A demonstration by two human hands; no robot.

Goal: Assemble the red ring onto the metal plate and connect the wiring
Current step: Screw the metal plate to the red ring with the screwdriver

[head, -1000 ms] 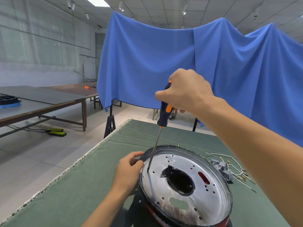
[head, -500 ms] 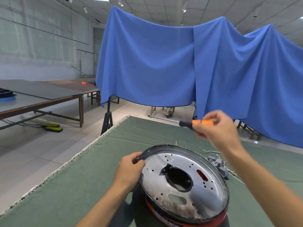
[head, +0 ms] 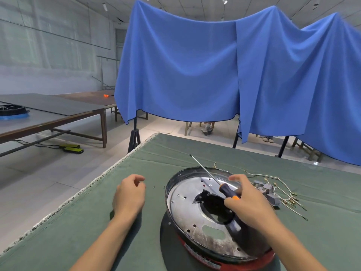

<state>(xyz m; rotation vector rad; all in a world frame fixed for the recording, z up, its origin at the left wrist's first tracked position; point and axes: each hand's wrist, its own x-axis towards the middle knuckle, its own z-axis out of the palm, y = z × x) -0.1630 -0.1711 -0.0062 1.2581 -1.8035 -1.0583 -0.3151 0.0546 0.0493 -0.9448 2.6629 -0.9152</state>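
Draped blue cloth [head: 195, 71] across the back of a big hall, on black stands. Grey tiled floor, long side tables [head: 58, 112] to the left, one with a dark hoop [head: 11, 111] on a blue base.

Green-covered bench [head: 78, 222] in front, pale frayed edge down its left side. Plate [head: 195, 222] near the bench middle: round, shiny metal, raised rim, jagged dark hole at its centre, small holes and an oval slot around it. Seated on the red ring [head: 224, 266], visible only as a red band under the near rim.

Right hand [head: 252, 204] over the plate's right half, gripping a screwdriver [head: 226, 189] by the dark handle with orange collar. Shaft slanted up and away to the left, tip above the bench beyond the far rim. Forefinger stretched out toward the far rim.

Left hand [head: 129, 194] just left of the plate, low over the cloth, fingers loosely curled, holding nothing visible. Two tiny screws [head: 159, 186] on the cloth between that hand and the rim.

Wiring [head: 283, 196] right of the plate: grey connector blocks and pale leads with small terminals, loose on the cloth, apart from the plate as far as can be seen.
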